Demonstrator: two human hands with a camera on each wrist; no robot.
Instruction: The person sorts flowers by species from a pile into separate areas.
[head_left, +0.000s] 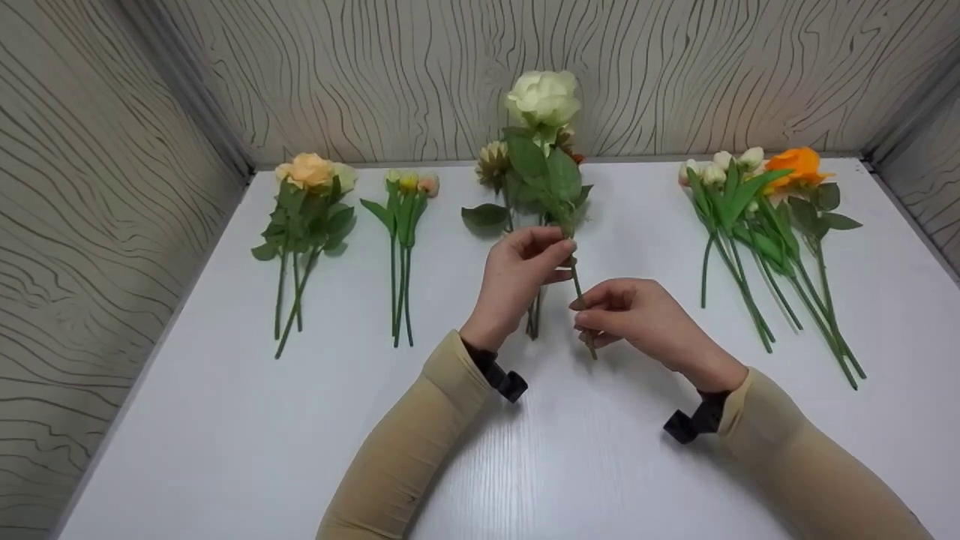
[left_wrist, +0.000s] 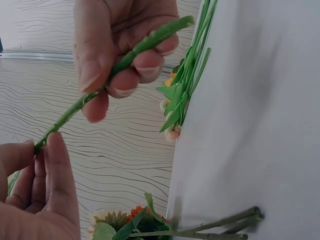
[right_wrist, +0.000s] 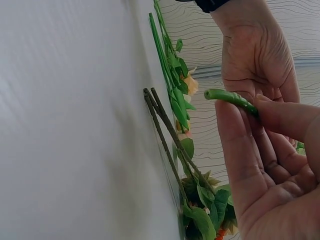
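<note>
Thumb and fingertips of the left hand [head_left: 514, 266] pinched a green stem [head_left: 576, 277] just below its leaves [head_left: 564, 174], the hand nearly closed, with only the stem between the tips. Farther down, the right hand [head_left: 645, 319] pinched the same stem near its lower end, fingers curled in and the tip [right_wrist: 209, 94] poking out past them. Both wrist views showed the stem raised off the white table [head_left: 225, 435] and tilted, and the head view showed the white rose [head_left: 544, 97] at its far end, away from the person.

Good handling here seemed to call for a light grip: the upper hand bearing the bulky bloom, the lower one merely steering the end, both pinches in line so that the stem did not bow. A hard squeeze or twist would probably have bent it or ruffled the leaves.

Behind the rose lay a tan flower [head_left: 493, 161] and an orange-red flower [left_wrist: 136, 212]; a little more height would likely have spared a snag there. Peach roses [head_left: 309, 171] and slim tulips [head_left: 409, 182] lay to the left, white tulips [head_left: 715, 175] and an orange flower [head_left: 799, 165] to the right, all well apart from the hands.
</note>
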